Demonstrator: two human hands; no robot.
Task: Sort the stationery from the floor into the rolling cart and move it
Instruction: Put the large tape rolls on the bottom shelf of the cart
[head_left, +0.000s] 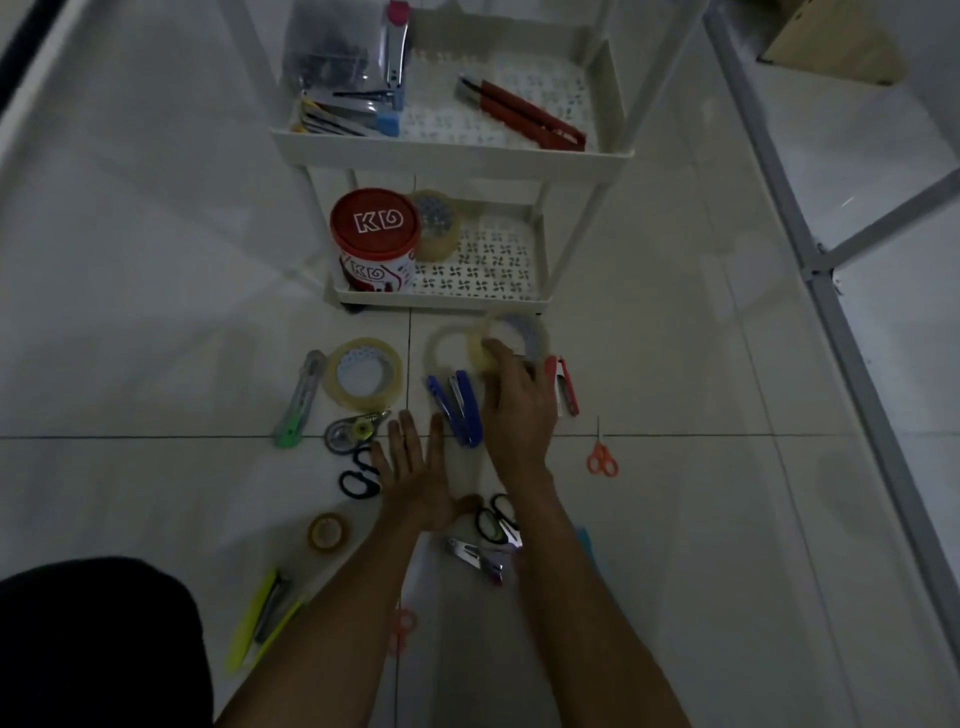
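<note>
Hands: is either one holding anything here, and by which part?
The right hand grips a blurred clear tape roll by its near rim. The left hand is open, fingers spread, holding nothing.

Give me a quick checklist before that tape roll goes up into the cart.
1. Right hand gripping the blurred clear tape roll: cannot tell, motion blur.
2. Left hand free: ok, open and flat.
3. Room on the white cart's lower shelf: ok, bare beside the red KD tin and the yellowish tape roll.
4. Path to the cart clear: ok.
5. Blue stapler undisturbed: cannot tell, right hand is close beside it.
</note>
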